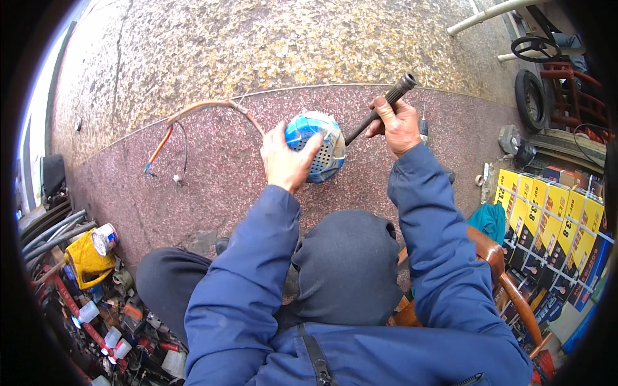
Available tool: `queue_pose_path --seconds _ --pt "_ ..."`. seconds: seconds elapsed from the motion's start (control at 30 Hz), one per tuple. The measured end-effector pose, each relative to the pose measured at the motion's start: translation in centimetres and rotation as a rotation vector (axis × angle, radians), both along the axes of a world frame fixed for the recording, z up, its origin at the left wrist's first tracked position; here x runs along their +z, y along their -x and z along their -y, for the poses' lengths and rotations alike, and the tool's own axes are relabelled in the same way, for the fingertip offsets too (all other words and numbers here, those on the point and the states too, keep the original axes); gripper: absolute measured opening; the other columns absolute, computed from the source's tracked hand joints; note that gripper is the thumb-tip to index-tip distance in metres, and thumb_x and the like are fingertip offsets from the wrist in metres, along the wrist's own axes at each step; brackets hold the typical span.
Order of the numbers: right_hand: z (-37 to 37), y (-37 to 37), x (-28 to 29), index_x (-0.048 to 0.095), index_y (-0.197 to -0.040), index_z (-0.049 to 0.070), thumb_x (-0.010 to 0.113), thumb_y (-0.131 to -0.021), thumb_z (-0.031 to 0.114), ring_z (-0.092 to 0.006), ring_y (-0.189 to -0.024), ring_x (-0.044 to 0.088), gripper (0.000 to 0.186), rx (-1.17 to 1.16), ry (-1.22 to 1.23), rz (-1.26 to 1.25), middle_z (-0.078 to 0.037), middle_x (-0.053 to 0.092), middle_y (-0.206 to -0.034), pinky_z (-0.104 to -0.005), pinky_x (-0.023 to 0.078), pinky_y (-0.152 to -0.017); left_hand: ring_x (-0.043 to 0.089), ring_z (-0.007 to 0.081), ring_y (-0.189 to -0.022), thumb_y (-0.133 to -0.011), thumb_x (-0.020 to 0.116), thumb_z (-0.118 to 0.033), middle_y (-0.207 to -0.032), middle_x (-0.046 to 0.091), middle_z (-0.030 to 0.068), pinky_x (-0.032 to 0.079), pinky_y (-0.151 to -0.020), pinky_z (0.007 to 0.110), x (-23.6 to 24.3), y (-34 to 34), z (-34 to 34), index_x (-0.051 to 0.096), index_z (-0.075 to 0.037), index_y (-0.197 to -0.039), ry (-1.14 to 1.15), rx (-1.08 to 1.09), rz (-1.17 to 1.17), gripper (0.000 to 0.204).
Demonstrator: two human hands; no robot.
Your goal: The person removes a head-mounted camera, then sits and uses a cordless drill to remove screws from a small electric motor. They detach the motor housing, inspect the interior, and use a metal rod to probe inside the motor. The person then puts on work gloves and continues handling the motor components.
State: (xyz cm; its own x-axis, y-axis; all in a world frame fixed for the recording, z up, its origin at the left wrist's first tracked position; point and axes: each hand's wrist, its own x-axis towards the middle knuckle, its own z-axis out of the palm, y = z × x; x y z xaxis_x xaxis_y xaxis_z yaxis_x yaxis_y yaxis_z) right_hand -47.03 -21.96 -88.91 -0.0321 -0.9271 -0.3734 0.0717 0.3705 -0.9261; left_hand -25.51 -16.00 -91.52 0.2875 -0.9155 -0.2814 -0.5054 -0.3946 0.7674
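Note:
My left hand is closed on the side of a round blue housing with a perforated, pale-taped face, held above the reddish stone floor. Thumb and fingers grip its near left edge. A dark metal shaft slants up and right from the housing. My right hand is wrapped round this shaft just below its splined, hollow far end. Out of the housing's left side runs an orange-sheathed cable. It splits into coloured wires and a thin dark lead with a white plug.
A drill-like tool lies partly behind my right forearm. To the right are stacked yellow boxes, a wooden chair arm, a tyre and a steering wheel. At left, a yellow jug stands among piled tools and parts.

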Motion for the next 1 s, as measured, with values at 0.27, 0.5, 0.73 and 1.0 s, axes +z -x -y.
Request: queue_pose_path --seconds 0.27,0.5,0.73,1.0 --pt "-5.7 -2.7 -1.3 0.058 -0.090 -0.001 0.059 -0.092 0.031 -0.0138 -0.044 0.057 0.033 0.122 -0.212 0.198 -0.008 0.060 -0.065 -0.0248 0.047 -0.040 0.054 0.0360 -0.106 -0.061 0.073 -0.048 -0.109 0.057 0.0204 0.046 -0.091 0.044 2.7 0.8 2.3 0.067 -0.010 -0.107 -0.142 -0.369 0.290 0.060" --pt "-5.6 0.6 -4.5 0.051 -0.083 0.007 0.054 -0.094 0.029 -0.0139 -0.051 0.057 0.025 -0.344 -0.307 0.447 -0.005 0.055 -0.066 -0.0324 0.055 -0.047 0.045 0.0365 -0.113 -0.053 0.071 -0.036 -0.118 0.053 0.0145 0.037 -0.098 0.049 -0.2 -5.3 -1.0 0.067 -0.014 -0.102 0.211 -0.529 0.101 0.054" --pt "-5.3 -2.6 -8.7 0.054 -0.082 0.009 0.058 -0.093 0.029 -0.0177 -0.061 0.062 0.023 -0.336 -0.434 0.526 -0.006 0.060 -0.071 -0.0344 0.056 -0.053 0.043 0.0340 -0.120 -0.070 0.062 -0.020 -0.130 0.042 0.0224 0.033 -0.104 0.041 -5.4 -8.2 -4.9 0.042 -0.001 -0.134 0.122 0.044 -0.295 0.070" --pt "-6.2 -5.2 -7.5 0.054 -0.085 0.004 0.059 -0.092 0.027 -0.0179 -0.059 0.063 0.024 -0.223 -0.500 0.581 -0.009 0.061 -0.075 -0.0292 0.056 -0.051 0.049 0.0267 -0.113 -0.079 0.054 -0.015 -0.123 0.050 0.0185 0.037 -0.100 0.035 -6.7 -8.2 -5.7 0.044 0.005 -0.130 0.210 0.096 -0.451 0.055"
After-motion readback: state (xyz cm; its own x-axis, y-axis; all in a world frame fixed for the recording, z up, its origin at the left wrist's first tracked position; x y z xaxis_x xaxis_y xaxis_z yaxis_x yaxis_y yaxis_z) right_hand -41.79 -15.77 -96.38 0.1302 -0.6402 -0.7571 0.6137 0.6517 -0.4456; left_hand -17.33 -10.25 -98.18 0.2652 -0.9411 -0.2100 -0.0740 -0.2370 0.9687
